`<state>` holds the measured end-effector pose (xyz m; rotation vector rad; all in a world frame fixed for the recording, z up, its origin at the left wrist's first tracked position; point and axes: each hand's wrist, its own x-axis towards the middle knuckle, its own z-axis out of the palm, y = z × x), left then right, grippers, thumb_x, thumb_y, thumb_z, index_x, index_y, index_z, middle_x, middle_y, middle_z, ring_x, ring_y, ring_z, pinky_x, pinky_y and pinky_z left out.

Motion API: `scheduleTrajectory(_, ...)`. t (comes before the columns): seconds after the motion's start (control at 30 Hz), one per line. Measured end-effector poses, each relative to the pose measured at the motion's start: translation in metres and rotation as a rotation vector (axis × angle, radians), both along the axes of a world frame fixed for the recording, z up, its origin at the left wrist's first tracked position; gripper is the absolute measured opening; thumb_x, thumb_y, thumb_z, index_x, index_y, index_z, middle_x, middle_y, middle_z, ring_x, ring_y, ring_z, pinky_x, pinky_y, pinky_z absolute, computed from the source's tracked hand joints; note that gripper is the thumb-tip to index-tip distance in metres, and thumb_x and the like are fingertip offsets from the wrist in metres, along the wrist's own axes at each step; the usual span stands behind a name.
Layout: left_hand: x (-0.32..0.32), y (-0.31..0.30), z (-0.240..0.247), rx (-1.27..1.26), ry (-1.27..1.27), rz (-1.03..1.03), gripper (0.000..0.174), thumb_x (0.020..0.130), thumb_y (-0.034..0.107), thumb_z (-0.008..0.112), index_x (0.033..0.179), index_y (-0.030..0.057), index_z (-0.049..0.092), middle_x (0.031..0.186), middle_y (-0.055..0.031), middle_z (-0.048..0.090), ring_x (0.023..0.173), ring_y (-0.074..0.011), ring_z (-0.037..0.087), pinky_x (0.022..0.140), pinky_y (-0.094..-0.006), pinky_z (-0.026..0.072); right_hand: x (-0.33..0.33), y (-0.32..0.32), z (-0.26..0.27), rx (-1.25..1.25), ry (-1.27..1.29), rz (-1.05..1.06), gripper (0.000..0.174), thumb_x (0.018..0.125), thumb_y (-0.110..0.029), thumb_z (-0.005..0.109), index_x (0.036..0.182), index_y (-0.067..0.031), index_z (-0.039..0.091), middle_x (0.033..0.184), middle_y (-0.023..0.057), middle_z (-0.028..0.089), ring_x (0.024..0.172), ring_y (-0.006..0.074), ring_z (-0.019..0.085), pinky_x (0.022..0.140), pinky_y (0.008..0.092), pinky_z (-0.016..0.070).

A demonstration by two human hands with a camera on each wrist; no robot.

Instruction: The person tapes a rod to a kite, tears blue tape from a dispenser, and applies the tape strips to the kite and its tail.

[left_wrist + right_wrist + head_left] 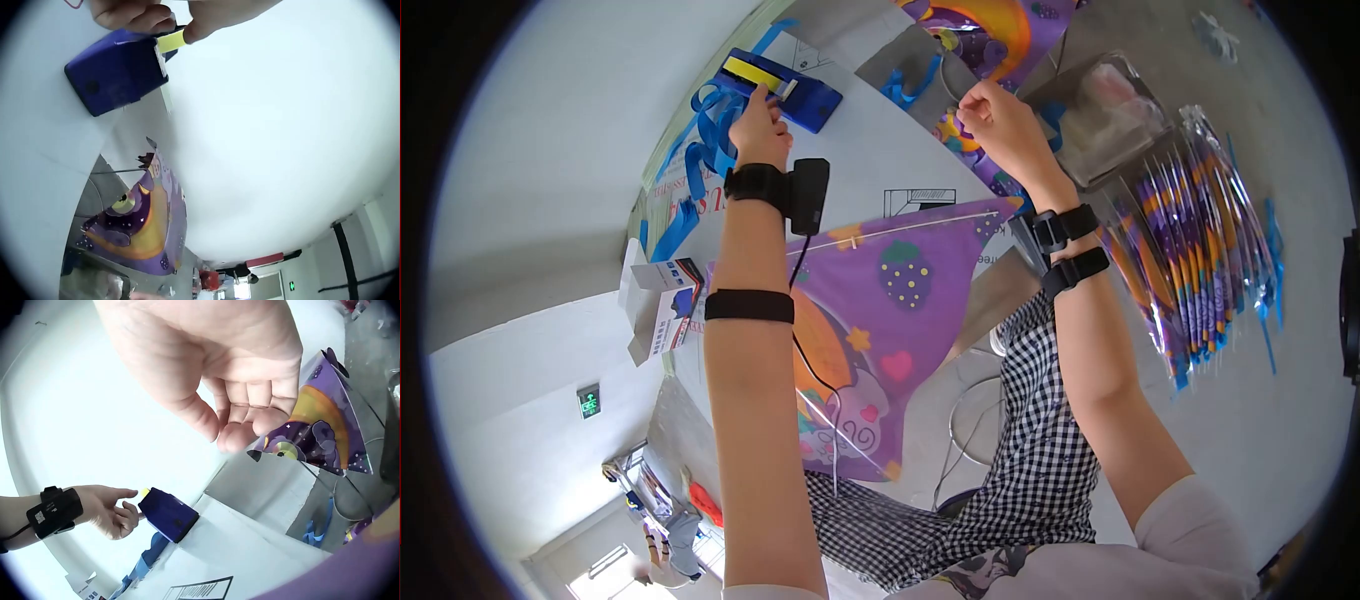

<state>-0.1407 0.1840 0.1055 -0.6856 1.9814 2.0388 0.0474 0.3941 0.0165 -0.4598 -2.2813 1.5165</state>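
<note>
My left hand [760, 132] is at a blue tape dispenser [812, 104] on the white tabletop. One straight digit touches the end of its yellow tape [172, 41], while the other fingers bend loosely beside the dispenser. My right hand [998, 118] hangs in the air to the right, palm side showing in the right wrist view. Its fingers are loosely curled, thumb near the fingertips, and nothing shows between them. Below both hands a purple printed kite [930, 340] lies over the table edge and lap, with a thin rod along its upper edge.
Blue ribbon [718, 125] lies in loops left of the dispenser. A small box [665, 310] stands on the left. Another printed kite [1040, 35] is beyond the table. On the right are a plastic-lined bin [1105, 120] and several wrapped kites [1200, 250].
</note>
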Motion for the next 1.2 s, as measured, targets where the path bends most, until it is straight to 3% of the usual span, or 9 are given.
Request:
scheduleTrajectory(0.13, -0.009, -0.009, 0.004, -0.009, -0.047, -0.158, 0.014, 0.092, 0.023, 0.068, 0.095, 0.0105, 0.063, 0.057, 0.0086, 0.037, 0.044, -0.0044, 0.027, 0.043, -0.0238, 0.0193, 0.000, 0.002, -0.003, 0.036, 0.005, -0.003, 0.017, 0.092, -0.022, 0.060, 0.096, -0.0062, 0.060, 0.083, 0.0096, 0.071, 0.072, 0.0250, 0.071, 0.069, 0.0388, 0.0520)
scheduleTrajectory(0.23, -0.009, -0.005, 0.011, 0.058, -0.070, -0.141, 0.011, 0.093, 0.019, 0.067, 0.093, 0.0090, 0.062, 0.056, 0.0083, 0.037, 0.045, -0.0045, 0.029, 0.044, -0.0229, 0.0209, -0.003, 0.002, -0.009, 0.043, -0.020, 0.011, 0.017, 0.091, -0.023, 0.061, 0.097, -0.0066, 0.061, 0.081, 0.0097, 0.071, 0.075, 0.0276, 0.070, 0.070, 0.0402, 0.0518)
scheduleTrajectory(0.33, -0.023, -0.009, 0.025, 0.342, -0.132, -0.123, 0.010, 0.094, 0.017, 0.066, 0.094, 0.0077, 0.062, 0.056, 0.0078, 0.037, 0.046, -0.0049, 0.031, 0.045, -0.0222, 0.0223, -0.004, 0.003, -0.012, 0.031, -0.028, 0.010, 0.017, 0.090, -0.023, 0.062, 0.097, -0.0070, 0.061, 0.079, 0.0096, 0.071, 0.077, 0.0295, 0.068, 0.070, 0.0412, 0.0515)
scheduleTrajectory(0.43, -0.022, -0.009, 0.039, 0.340, -0.163, -0.051, 0.010, 0.094, 0.016, 0.066, 0.093, 0.0071, 0.062, 0.055, 0.0070, 0.037, 0.046, -0.0053, 0.033, 0.046, -0.0222, 0.0236, -0.004, 0.004, -0.011, 0.031, -0.018, 0.009, 0.017, 0.090, -0.023, 0.062, 0.097, -0.0069, 0.061, 0.081, 0.0104, 0.071, 0.079, 0.0304, 0.068, 0.070, 0.0417, 0.0515)
scheduleTrajectory(0.73, 0.020, -0.004, 0.027, 0.401, -0.219, -0.140, 0.008, 0.092, 0.013, 0.067, 0.090, 0.0071, 0.062, 0.056, 0.0063, 0.041, 0.049, -0.0069, 0.037, 0.051, -0.0251, 0.0277, -0.008, 0.000, -0.010, 0.051, -0.024, 0.027, 0.018, 0.089, -0.023, 0.063, 0.097, -0.0067, 0.062, 0.088, 0.0132, 0.071, 0.084, 0.0339, 0.067, 0.072, 0.0426, 0.0520)
scheduleTrajectory(0.87, 0.023, -0.003, -0.009, 0.276, -0.217, -0.128, 0.024, 0.088, 0.018, 0.073, 0.074, 0.0134, 0.054, 0.059, 0.0052, 0.045, 0.051, -0.0092, 0.040, 0.055, -0.0284, 0.0315, -0.005, 0.001, -0.009, 0.037, -0.031, 0.013, 0.018, 0.089, -0.022, 0.063, 0.097, -0.0070, 0.062, 0.089, 0.0132, 0.071, 0.085, 0.0341, 0.067, 0.072, 0.0428, 0.0520)
scheduleTrajectory(1.07, 0.020, 0.006, -0.028, 0.144, -0.127, -0.004, 0.028, 0.085, 0.025, 0.077, 0.074, 0.0126, 0.054, 0.062, 0.0002, 0.047, 0.054, -0.0129, 0.045, 0.056, -0.0305, 0.0341, -0.001, 0.003, -0.015, 0.073, 0.018, 0.005, 0.016, 0.089, -0.021, 0.062, 0.096, -0.0066, 0.062, 0.083, 0.0119, 0.071, 0.078, 0.0298, 0.069, 0.069, 0.0413, 0.0524)
scheduleTrajectory(1.2, 0.020, -0.003, -0.023, -0.090, -0.027, -0.240, 0.032, 0.082, 0.029, 0.079, 0.071, 0.0117, 0.055, 0.062, -0.0011, 0.049, 0.054, -0.0145, 0.046, 0.055, -0.0317, 0.0341, 0.001, 0.003, -0.007, 0.055, 0.048, -0.015, 0.015, 0.090, -0.020, 0.061, 0.096, -0.0064, 0.061, 0.077, 0.0104, 0.070, 0.070, 0.0254, 0.070, 0.066, 0.0394, 0.0527)
